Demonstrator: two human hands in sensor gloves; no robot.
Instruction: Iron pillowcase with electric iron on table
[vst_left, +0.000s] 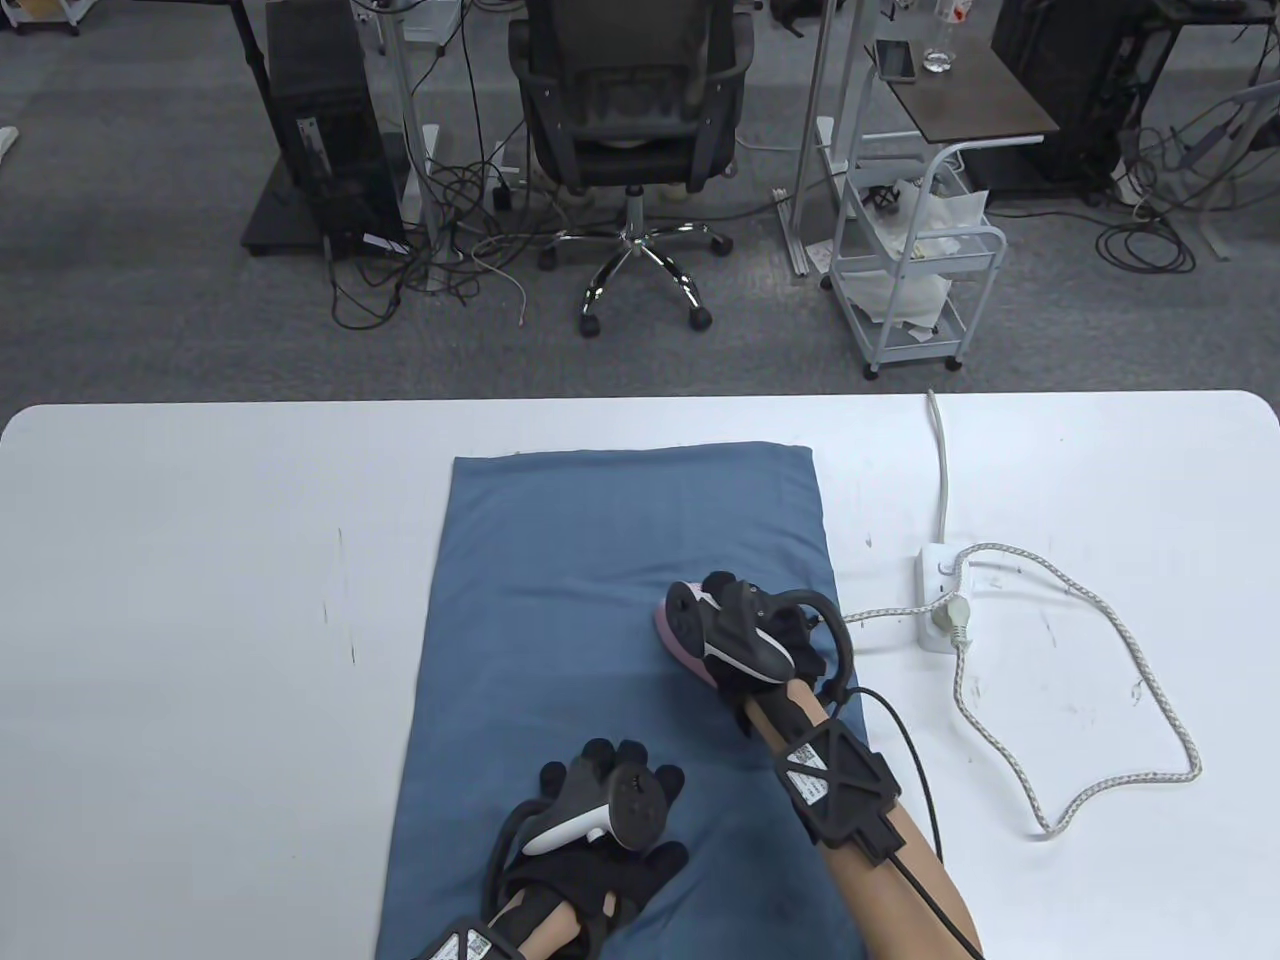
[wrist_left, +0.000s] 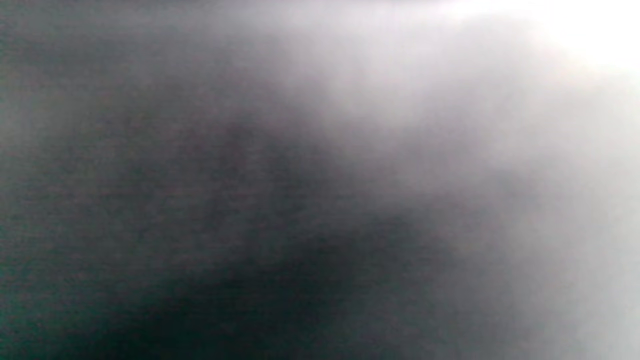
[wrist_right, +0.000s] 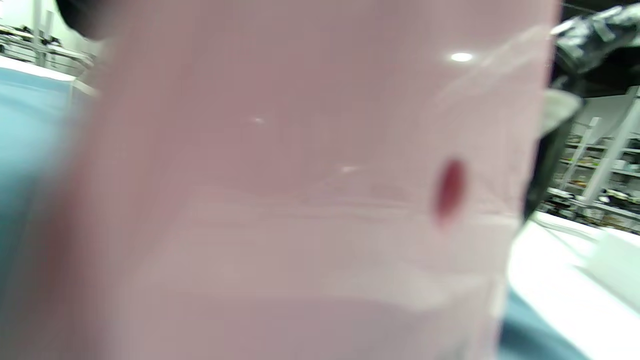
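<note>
A blue pillowcase (vst_left: 600, 600) lies flat on the white table (vst_left: 200, 600). My right hand (vst_left: 745, 635) grips the pink electric iron (vst_left: 680, 635), which sits on the pillowcase's right half. The iron's pink body (wrist_right: 300, 200) fills the right wrist view, with blue cloth (wrist_right: 30, 125) at the left. My left hand (vst_left: 600, 810) rests flat on the pillowcase's near part, fingers spread, holding nothing. The left wrist view is a grey blur.
A white power strip (vst_left: 940, 595) lies right of the pillowcase with the iron's braided cord (vst_left: 1100, 620) plugged in and looping over the table's right side. An office chair (vst_left: 630, 120) and a white cart (vst_left: 920, 260) stand beyond the far edge.
</note>
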